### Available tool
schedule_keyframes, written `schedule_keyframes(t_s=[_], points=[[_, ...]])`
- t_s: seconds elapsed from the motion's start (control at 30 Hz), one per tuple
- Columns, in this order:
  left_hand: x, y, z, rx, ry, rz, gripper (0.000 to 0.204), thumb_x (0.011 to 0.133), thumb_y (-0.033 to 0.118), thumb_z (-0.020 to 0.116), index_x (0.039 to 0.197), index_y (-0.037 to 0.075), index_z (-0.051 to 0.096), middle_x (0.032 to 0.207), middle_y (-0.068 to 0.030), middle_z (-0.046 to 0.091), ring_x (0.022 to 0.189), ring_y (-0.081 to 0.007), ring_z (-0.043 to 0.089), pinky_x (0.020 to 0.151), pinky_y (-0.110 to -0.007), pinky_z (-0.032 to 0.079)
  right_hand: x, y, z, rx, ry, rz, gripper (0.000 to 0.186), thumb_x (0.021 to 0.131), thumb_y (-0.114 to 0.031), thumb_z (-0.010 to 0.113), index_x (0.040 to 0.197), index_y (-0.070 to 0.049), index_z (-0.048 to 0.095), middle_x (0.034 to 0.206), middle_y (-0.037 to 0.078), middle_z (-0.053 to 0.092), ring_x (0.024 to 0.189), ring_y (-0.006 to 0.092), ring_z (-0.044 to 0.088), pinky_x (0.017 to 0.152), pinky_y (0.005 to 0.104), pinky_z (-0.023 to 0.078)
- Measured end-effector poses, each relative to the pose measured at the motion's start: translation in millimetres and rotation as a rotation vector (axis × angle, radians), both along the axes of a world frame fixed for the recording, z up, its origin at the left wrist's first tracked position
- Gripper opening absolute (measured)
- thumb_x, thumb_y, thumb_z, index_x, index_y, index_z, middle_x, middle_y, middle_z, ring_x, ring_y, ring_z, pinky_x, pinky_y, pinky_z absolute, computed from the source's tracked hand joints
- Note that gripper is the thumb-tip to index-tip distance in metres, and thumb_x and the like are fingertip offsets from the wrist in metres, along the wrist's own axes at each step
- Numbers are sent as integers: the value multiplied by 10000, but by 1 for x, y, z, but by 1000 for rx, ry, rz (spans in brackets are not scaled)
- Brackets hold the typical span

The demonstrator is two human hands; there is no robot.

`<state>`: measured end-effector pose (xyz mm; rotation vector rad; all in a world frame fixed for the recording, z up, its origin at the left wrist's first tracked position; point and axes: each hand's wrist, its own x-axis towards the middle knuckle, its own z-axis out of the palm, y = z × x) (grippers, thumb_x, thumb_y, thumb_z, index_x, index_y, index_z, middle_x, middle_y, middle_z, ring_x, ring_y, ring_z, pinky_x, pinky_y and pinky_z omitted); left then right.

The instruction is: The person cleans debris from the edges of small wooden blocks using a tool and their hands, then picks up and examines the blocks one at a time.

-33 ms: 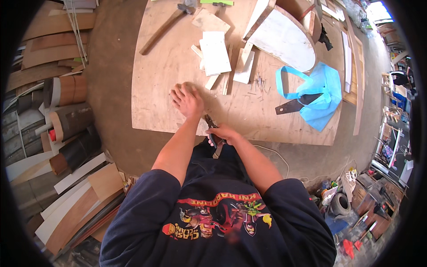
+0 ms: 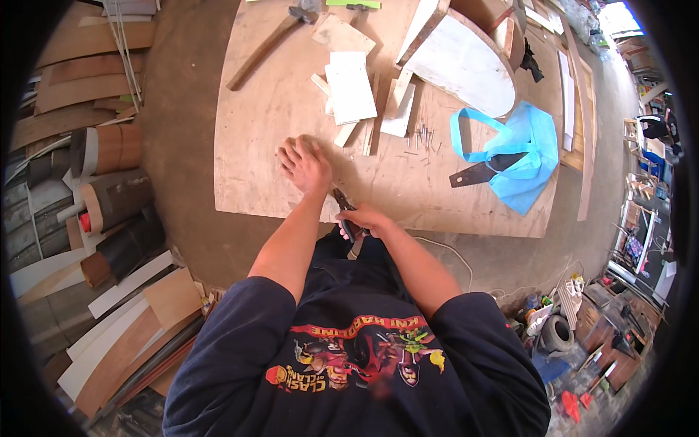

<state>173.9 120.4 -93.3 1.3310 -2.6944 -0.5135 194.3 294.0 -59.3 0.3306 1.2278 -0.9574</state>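
My left hand [image 2: 306, 167] rests on the plywood tabletop [image 2: 251, 171] near its front edge, fingers apart and holding nothing I can see. At the table edge, my right hand [image 2: 365, 217] is closed around the dark handles of a pair of pliers [image 2: 340, 197]. The pliers' jaws point up and left, toward my left wrist. I cannot make out anything between them. Farther in lie a white rectangular board [image 2: 352, 89] and several wood strips [image 2: 370, 131]. Loose nails [image 2: 425, 137] are scattered to the right of these.
A hammer [image 2: 266, 47] lies at the far left of the table. To the right, a saw blade [image 2: 472, 175] sticks out from a light blue cloth bag [image 2: 535, 146]. A curved white-faced wooden piece [image 2: 462, 62] stands behind. Stacked boards [image 2: 95, 80] line the left floor; a cable [image 2: 459, 256] runs below the table.
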Motion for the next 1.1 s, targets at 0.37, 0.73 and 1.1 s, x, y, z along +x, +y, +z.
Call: schedule_keyframes(t_s=[0.37,0.73,1.1], points=[[3,-1,-7,-25,3,-15,499,1051,404,438,1482,152,430,1626,-180,275,1522,-446,139,1191,-614,124,-18,-1,10,-33,151,170,291,902,-301,706,828,-23,663,681,91,701,498,176,668,388,279,425],[2,1,-6,-14,9,5,498,1045,419,447,1479,174,438,1624,-180,279,1525,-449,134,1195,-620,114,-20,-6,25,31,84,76,302,896,-315,744,865,-29,652,705,112,703,540,206,684,425,292,433],[2,1,-3,-15,7,-5,527,1045,437,448,1497,167,421,1636,-174,260,1529,-447,124,1195,-622,126,-26,3,8,77,87,221,415,888,-506,742,819,-99,697,741,51,733,584,157,661,589,356,494]])
